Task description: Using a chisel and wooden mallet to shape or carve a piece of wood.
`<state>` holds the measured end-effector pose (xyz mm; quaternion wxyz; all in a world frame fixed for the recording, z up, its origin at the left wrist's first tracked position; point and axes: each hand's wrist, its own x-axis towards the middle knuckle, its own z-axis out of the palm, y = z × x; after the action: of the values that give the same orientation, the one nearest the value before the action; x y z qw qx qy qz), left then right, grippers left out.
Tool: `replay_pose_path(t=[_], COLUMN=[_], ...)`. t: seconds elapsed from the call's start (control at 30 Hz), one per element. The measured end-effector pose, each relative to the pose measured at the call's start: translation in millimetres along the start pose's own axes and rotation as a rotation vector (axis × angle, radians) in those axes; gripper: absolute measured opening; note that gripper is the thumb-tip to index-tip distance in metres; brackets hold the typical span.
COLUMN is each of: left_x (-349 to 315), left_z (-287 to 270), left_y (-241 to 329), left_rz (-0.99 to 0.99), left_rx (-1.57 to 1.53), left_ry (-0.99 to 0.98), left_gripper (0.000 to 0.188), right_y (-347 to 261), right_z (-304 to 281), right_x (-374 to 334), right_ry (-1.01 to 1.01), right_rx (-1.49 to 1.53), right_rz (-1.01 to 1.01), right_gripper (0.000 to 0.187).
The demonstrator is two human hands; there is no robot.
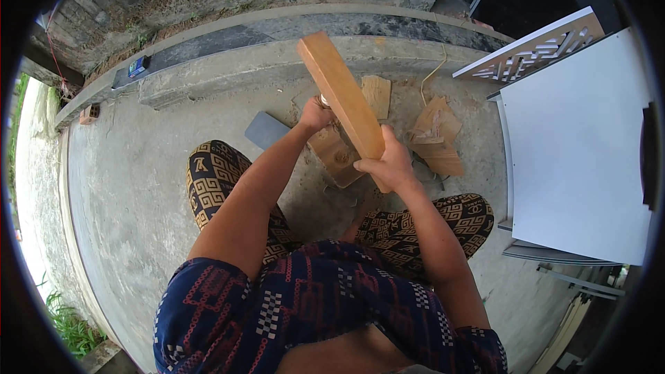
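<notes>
A long, thick wooden block (pixel 341 93) is held up at a slant in front of me, its far end pointing up and left. My right hand (pixel 393 161) is wrapped round its near end, the thumb lying across the wood. My left hand (pixel 317 115) is closed at the block's left side. A small white thing (pixel 324 100) shows at its fingers; what it is I cannot make out. Below the block, a brown wooden piece (pixel 334 156) with a round mark lies on the floor between my legs.
A flat wooden piece (pixel 376 98), torn brown cardboard (pixel 436 135) and a grey panel (pixel 267 129) lie on the concrete floor (pixel 138 194). White panels (pixel 575 152) and a cut-out lattice board (pixel 537 48) stand at the right. A blue box (pixel 138 66) sits on the far-left ledge.
</notes>
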<state>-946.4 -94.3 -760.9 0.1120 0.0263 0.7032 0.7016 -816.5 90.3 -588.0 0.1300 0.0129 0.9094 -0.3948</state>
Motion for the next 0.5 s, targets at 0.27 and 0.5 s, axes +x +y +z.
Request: replay_pose_path(t=[0.27, 0.5], left_x=[18, 11], left_z=[-2, -5], left_y=[-8, -2], left_rz=[-0.056, -0.156], left_rx=[0.136, 0.086], left_ry=[-0.024, -0.033], left_gripper=[0.019, 0.019], right_y=[10, -5], right_z=[-8, -9], right_x=[7, 1], right_ry=[0.163, 0.211], right_rx=[0.294, 0.408], right_rz=[-0.036, -0.129], right_gripper=[0.065, 0.066])
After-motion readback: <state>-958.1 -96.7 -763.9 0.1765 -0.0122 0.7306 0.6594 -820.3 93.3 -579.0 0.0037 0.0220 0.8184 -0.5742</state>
